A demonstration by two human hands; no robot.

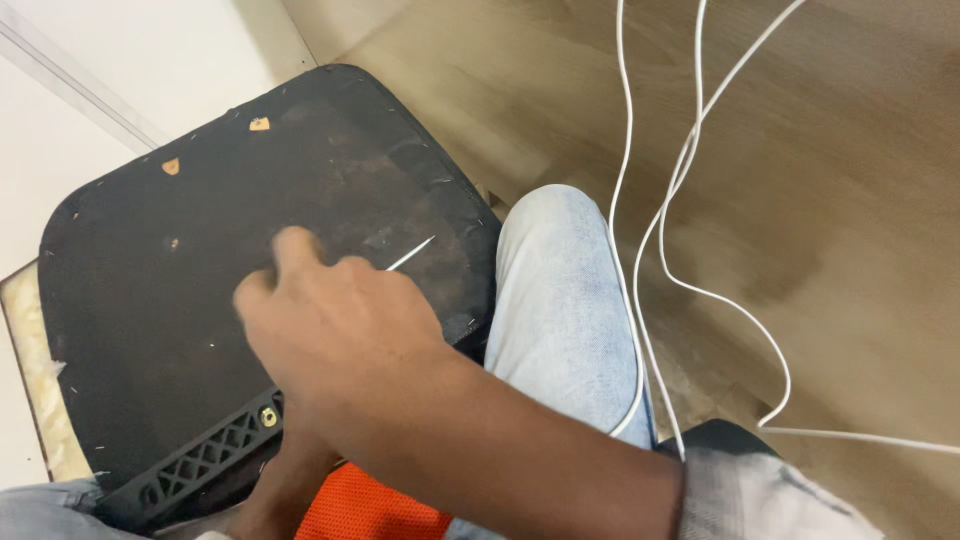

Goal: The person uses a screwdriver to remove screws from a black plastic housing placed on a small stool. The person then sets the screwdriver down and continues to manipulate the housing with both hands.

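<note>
At six o'clock, nearest the camera, an orange mesh fabric piece (372,510) lies in the lap, and just beside it at seven o'clock the left hand (268,500) reaches up under the seat; only its wrist and heel show, so whether its fingers are open or closed cannot be told. Crossing above it from five o'clock, the right forearm in a grey rolled sleeve (745,490) leads to the right hand (335,335) near the middle, its fingers curled shut and pinching a thin shiny metal needle-like pin (410,254) whose tip pokes out toward one o'clock from the knuckles. The hand hovers over or rests on the upturned black fabric-covered seat base (160,300), which fills the nine to eleven o'clock area; contact cannot be judged. A black plastic lattice bracket with a brass bolt (215,452) sits at its near edge. A knee in pale blue jeans (560,300) rises at the centre right. White cables (660,220) dangle from twelve to three o'clock over the light wooden floor (850,150).
</note>
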